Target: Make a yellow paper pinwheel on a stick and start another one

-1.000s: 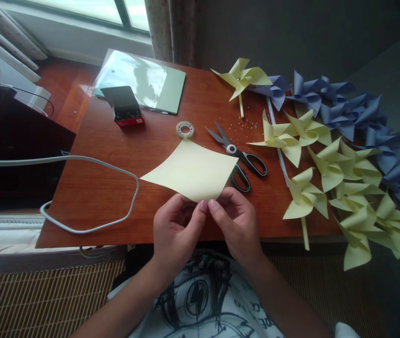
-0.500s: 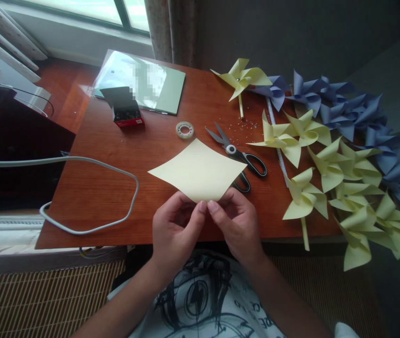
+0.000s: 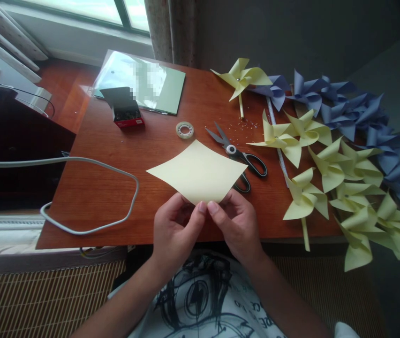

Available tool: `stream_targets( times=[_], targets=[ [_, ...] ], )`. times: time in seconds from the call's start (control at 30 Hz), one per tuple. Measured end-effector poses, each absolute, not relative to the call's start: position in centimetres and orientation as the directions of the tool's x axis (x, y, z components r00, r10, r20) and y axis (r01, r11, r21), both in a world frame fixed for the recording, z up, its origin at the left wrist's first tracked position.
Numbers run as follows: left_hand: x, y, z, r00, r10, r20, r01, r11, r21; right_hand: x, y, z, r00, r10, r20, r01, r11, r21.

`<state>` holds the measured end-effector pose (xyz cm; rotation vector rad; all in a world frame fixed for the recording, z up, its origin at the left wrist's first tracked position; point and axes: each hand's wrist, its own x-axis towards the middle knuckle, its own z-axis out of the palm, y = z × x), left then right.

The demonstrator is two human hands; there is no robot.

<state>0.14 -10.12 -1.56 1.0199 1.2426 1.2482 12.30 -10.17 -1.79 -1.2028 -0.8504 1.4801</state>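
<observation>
— At the near edge of the table (image 3: 90, 197), I see both hands closed on one pale yellow paper square (image 3: 198, 172). My left hand (image 3: 175, 230) pinches the near corner with thumb and forefinger, and my right hand (image 3: 237, 223) pinches the same corner just beside it. The fingertips of both hands almost touch.

— How does the paper sit?

— It stands like a diamond, one corner to 12 o'clock, the near corner at 6 o'clock inside my grip. The rest of the sheet reaches out over the wood; I cannot tell if it lies flat on it.

— What is around it?

— At 2 o'clock from the sheet lie black-handled scissors (image 3: 242, 157); the paper's right corner covers a part of one handle. At 12 o'clock, a little apart, is a small roll of clear tape (image 3: 184, 129). At 10 o'clock, well apart, is an open red box (image 3: 125, 111), and behind it a green folder (image 3: 143, 82). At 3 o'clock is a heap of yellow pinwheels (image 3: 329, 173), with blue pinwheels (image 3: 343, 110) behind them. At 9 o'clock a grey cable (image 3: 90, 162) makes a loop.
</observation>
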Motion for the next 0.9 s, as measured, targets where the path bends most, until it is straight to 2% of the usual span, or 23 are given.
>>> stream_targets(
  times=[0.47,0.6,0.7,0.9],
  targets=[
    [-0.03,-10.02,-1.71,-0.090,0.990,-0.108,-0.057,0.103,0.993,12.39,-10.21,-2.15,-0.017,0.967,-0.255,-0.239,-0.251,-0.938],
    [-0.09,-9.95,-1.86,-0.079,0.989,-0.126,-0.076,0.120,0.990,12.40,-10.09,-1.86,0.008,0.976,-0.216,-0.237,-0.208,-0.949],
    [-0.10,-9.97,-2.01,-0.099,0.983,-0.154,-0.085,0.146,0.986,12.48,-10.06,-1.69,-0.015,0.982,-0.189,-0.276,-0.186,-0.943],
    [-0.13,-10.01,-2.17,-0.100,0.979,-0.177,-0.112,0.166,0.980,12.36,-10.13,-1.93,-0.058,0.972,-0.226,-0.337,-0.232,-0.913]
  ],
)
